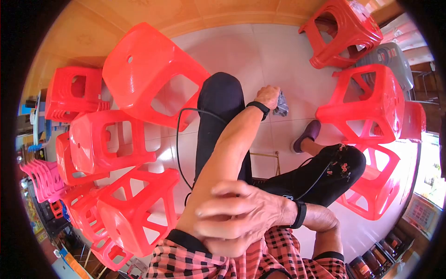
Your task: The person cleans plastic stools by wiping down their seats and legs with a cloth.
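My left arm reaches forward past my knee, and my left hand (268, 97) is closed around a crumpled grey patterned cloth (281, 106) over the pale tiled floor. Across my body, my right hand (239, 216) lies over my left upper arm near the sleeve. Its fingers are bent a little and spread apart, with no object visible in them. Each wrist wears a black band. Closest to my left arm is a large red plastic stool (144, 69), tipped with its seat facing left.
More red stools stand on the left, among them one tilted stool (134, 204), beside pink chairs (44, 181). On the right are a red stool (371, 102), a stacked pair (344, 35) and a grey plastic container (392, 63). A black cable (178, 144) loops by my knee.
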